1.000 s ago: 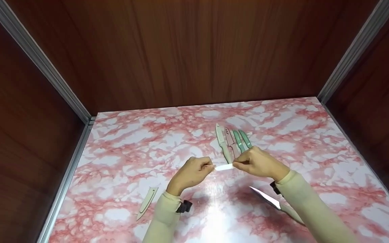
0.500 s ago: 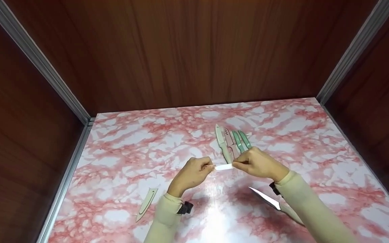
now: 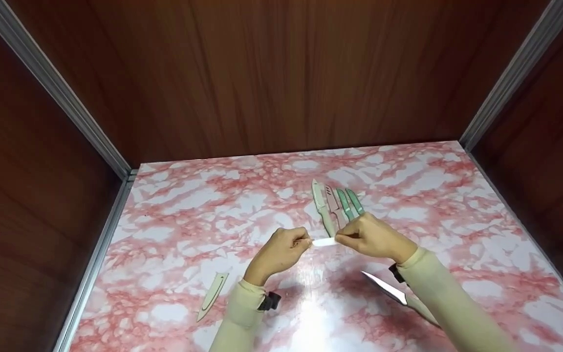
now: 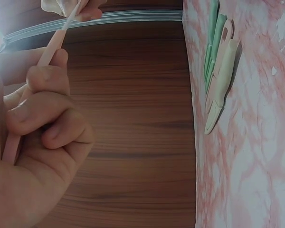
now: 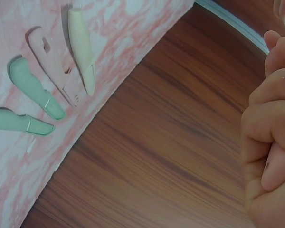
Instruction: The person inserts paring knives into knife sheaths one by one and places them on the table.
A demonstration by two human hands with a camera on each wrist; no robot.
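Over the middle of the table, my left hand [image 3: 275,250] grips the slim pink handle of a small knife [image 4: 50,48]. The knife's pale blade [image 3: 324,242] spans the gap between both hands. At its far end my right hand [image 3: 377,238] pinches the blade with thumb and fingers; whether a sheath covers the tip there is hidden. The right wrist view has this hand [image 5: 270,128] curled at the right edge. A bare-bladed kitchen knife [image 3: 391,289] with a light handle lies beneath the right forearm. Left of the left forearm lies a cream blade sheath [image 3: 213,297].
Beyond the hands lies a row: a cream sheathed knife [image 3: 324,208], a pink sheathed knife [image 5: 51,61] and two green knives [image 5: 33,88]. The table [image 3: 174,234] has a red-and-white marbled top. Dark wooden panels [image 3: 281,78] wall it at back and sides.
Almost nothing differs. Both hands keep their hold on the small knife, with only a slight shift in position.
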